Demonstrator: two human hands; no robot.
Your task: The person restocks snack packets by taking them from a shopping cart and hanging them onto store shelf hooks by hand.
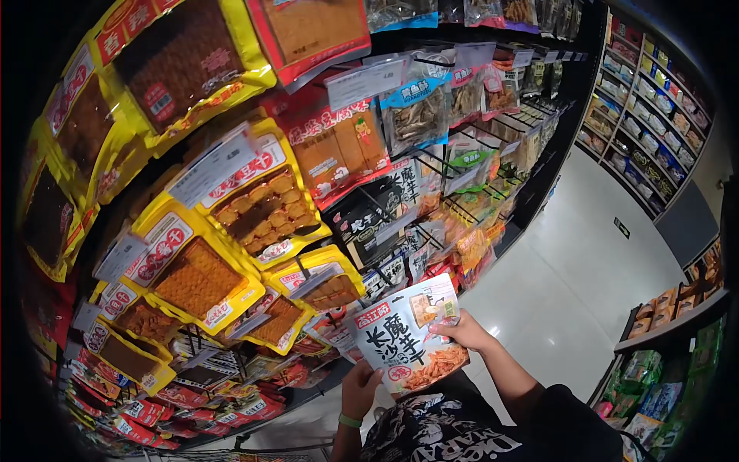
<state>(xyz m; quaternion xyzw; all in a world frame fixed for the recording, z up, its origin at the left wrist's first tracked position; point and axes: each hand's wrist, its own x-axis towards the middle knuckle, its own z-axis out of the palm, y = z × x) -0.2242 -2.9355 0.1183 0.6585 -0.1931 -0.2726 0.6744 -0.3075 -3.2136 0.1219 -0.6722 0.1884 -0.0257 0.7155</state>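
A white snack bag [404, 339] with large black characters, a red logo and a picture of reddish food strips is held up before my chest, its printed front toward me. My right hand [467, 334] grips its right edge, thumb lying on the front. At the lower left corner, my left hand [360, 390] pinches the bag; a greenish band circles that wrist. Just beyond the bag hang similar bags, among them a black one [375, 219] on the rack. Most of the fingers are hidden behind the bag.
Yellow-edged snack packs [204, 281] hang on hooks along the left rack, with price tags [212, 165] sticking out. Red packets [154, 412] fill the lower rows. A pale floor aisle [577, 239] runs to the right, beside shelves [654, 100] and a bin of green packets [643, 366].
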